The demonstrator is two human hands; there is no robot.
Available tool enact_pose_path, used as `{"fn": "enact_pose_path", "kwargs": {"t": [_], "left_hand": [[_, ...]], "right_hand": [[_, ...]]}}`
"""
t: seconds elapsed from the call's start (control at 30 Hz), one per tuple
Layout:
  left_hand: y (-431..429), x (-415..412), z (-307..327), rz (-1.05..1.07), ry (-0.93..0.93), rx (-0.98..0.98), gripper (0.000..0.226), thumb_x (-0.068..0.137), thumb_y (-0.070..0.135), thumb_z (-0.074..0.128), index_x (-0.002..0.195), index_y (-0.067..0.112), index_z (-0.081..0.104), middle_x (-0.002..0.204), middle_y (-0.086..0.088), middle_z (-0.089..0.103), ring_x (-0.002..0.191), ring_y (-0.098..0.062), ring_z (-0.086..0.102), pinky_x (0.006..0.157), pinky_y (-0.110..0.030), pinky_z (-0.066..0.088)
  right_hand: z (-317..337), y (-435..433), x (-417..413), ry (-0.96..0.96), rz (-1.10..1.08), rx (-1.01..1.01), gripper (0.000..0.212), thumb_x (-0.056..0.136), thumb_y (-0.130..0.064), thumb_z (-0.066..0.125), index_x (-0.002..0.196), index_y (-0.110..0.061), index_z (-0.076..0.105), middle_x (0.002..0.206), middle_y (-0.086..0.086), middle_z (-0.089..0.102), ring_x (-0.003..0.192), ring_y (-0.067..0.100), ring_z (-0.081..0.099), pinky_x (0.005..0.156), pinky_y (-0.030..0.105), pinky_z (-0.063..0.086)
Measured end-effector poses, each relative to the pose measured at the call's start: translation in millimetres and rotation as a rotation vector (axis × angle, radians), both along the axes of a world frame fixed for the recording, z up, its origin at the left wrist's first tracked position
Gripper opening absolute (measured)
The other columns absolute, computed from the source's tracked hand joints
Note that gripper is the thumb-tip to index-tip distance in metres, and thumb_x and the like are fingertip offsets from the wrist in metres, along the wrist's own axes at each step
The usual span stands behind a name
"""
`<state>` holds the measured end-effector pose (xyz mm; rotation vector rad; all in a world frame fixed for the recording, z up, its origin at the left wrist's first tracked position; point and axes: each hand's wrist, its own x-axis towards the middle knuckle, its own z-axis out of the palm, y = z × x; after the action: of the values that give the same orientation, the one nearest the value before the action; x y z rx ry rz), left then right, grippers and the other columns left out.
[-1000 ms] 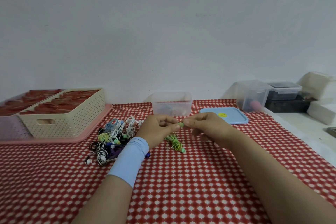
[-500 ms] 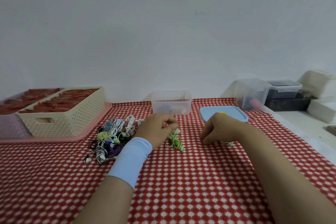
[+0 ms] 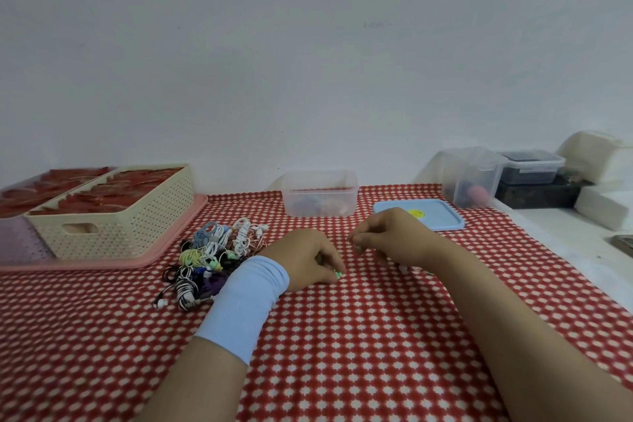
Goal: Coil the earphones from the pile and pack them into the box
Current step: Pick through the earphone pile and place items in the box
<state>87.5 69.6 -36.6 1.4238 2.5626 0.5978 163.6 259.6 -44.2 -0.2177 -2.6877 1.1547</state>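
The earphone (image 3: 337,273) sits about mid-tabletop (image 3: 342,353), between the near and far edges. All I see of it is a mint-green tip poking out from under my left hand (image 3: 308,260). That hand lies palm down with its fingers curled over the tip, so I read it as gripping the earphone against the cloth.

My right hand (image 3: 394,240) is just beside it, knuckles up, with the fingertips (image 3: 356,245) bunched toward the left hand. I cannot tell whether they pinch the cord or nothing at all, as no cord shows in the gap. A pale bit under the heel of that hand may be the other end. If so, I judge the cord runs left to right between the hands, roughly parallel to the far edge, and coiling would mean drawing it in along that line.

The box (image 3: 320,193) stands open at the far edge, straight beyond the hands and a little nearer the left one. The packing reach looks like a short push forward from either grip.

Both forearms come in from the near edge and converge, and the left wrist wears a pale blue sleeve (image 3: 243,308). The pile (image 3: 212,257) lies just left of that wrist. The blue lid (image 3: 442,219) lies flat beyond the right hand, and a cream basket (image 3: 113,212) stands toward the left edge
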Motion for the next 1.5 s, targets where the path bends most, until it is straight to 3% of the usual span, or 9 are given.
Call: {"fn": "enact_pose_path", "kwargs": {"t": [0.13,0.27,0.37,0.5,0.67,0.8,1.0,1.17,1.5], "left_hand": [[0.5,-2.9,-5.8,0.097,-0.153,0.345,0.012,0.09,0.023,0.069,0.098,0.031,0.073,0.096,0.019,0.064,0.086,-0.002,0.059,0.078,-0.019,0.047],[2.5,-6.0,-9.1,0.172,-0.411,0.674,0.022,0.099,0.012,0.054,0.099,0.029,0.068,0.092,0.008,0.072,0.067,-0.009,0.061,0.063,-0.018,0.053],[5.4,-6.7,-11.0,0.187,-0.634,0.764,0.03,0.103,0.012,0.044,0.105,0.027,0.07,0.089,0.005,0.069,0.061,-0.009,0.055,0.052,-0.018,0.046],[9.5,-10.1,-16.3,0.177,-0.93,0.809,0.026,0.103,0.015,0.048,0.113,0.018,0.071,0.09,0.0,0.062,0.062,-0.008,0.052,0.048,-0.018,0.036],[8.7,-10.0,-19.6,0.18,-0.751,0.756,0.024,0.101,0.012,0.051,0.113,0.025,0.067,0.09,0.003,0.068,0.063,-0.008,0.056,0.052,-0.017,0.043],[10.9,-9.7,-21.6,0.191,-0.758,0.775,0.018,0.1,0.013,0.053,0.111,0.011,0.068,0.09,-0.002,0.071,0.061,-0.008,0.059,0.049,-0.017,0.043],[10.3,-9.2,-24.5,0.153,-0.797,0.81,0.018,0.097,0.014,0.059,0.11,0.018,0.071,0.085,0.002,0.072,0.06,-0.006,0.058,0.051,-0.017,0.044],[10.6,-9.7,-24.9,0.137,-0.789,0.796,0.012,0.097,0.015,0.059,0.098,0.013,0.071,0.08,0.001,0.072,0.061,-0.009,0.057,0.054,-0.019,0.045],[7.7,-8.3,-22.8,0.083,-0.887,0.806,0.014,0.097,0.011,0.057,0.092,0.011,0.069,0.073,0.002,0.068,0.058,-0.007,0.055,0.053,-0.016,0.044]], "right_hand": [[0.1,-0.6,1.4,0.001,0.008,-0.251,0.007,0.089,-0.022,0.076,0.091,-0.018,0.081,0.065,0.003,0.072,0.045,0.01,0.054,0.038,0.023,0.037],[-1.7,1.9,-1.0,0.004,-0.011,-0.476,0.011,0.09,-0.019,0.074,0.099,-0.015,0.079,0.092,0.012,0.077,0.06,0.021,0.058,0.047,0.027,0.031],[0.0,1.8,-2.6,0.026,-0.008,-0.634,0.014,0.094,-0.012,0.067,0.107,-0.01,0.073,0.097,0.007,0.077,0.058,0.016,0.062,0.042,0.023,0.031],[2.9,-1.6,-2.2,0.023,0.023,-0.777,0.013,0.097,-0.013,0.062,0.108,-0.008,0.066,0.093,0.005,0.075,0.056,0.015,0.064,0.036,0.018,0.033],[4.1,-5.5,-2.0,0.035,0.03,-0.822,0.017,0.097,-0.01,0.061,0.111,-0.01,0.07,0.093,0.004,0.075,0.058,0.013,0.065,0.037,0.018,0.032],[4.5,-9.3,-2.6,0.066,0.022,-0.846,0.016,0.092,-0.011,0.065,0.107,-0.008,0.071,0.1,0.01,0.077,0.056,0.012,0.065,0.039,0.018,0.031],[3.2,-13.1,-5.0,0.075,0.048,-0.854,0.012,0.092,-0.013,0.066,0.101,-0.011,0.074,0.08,0.002,0.069,0.055,0.013,0.054,0.041,0.018,0.028],[-0.8,-17.5,-6.7,0.031,0.111,-0.817,0.016,0.077,-0.022,0.072,0.09,-0.018,0.079,0.079,0.003,0.071,0.056,0.012,0.053,0.04,0.017,0.025],[-2.5,-13.0,-7.9,-0.01,0.176,-0.852,0.025,0.079,-0.022,0.069,0.1,-0.013,0.077,0.086,0.007,0.07,0.058,0.011,0.057,0.038,0.016,0.029]]}}
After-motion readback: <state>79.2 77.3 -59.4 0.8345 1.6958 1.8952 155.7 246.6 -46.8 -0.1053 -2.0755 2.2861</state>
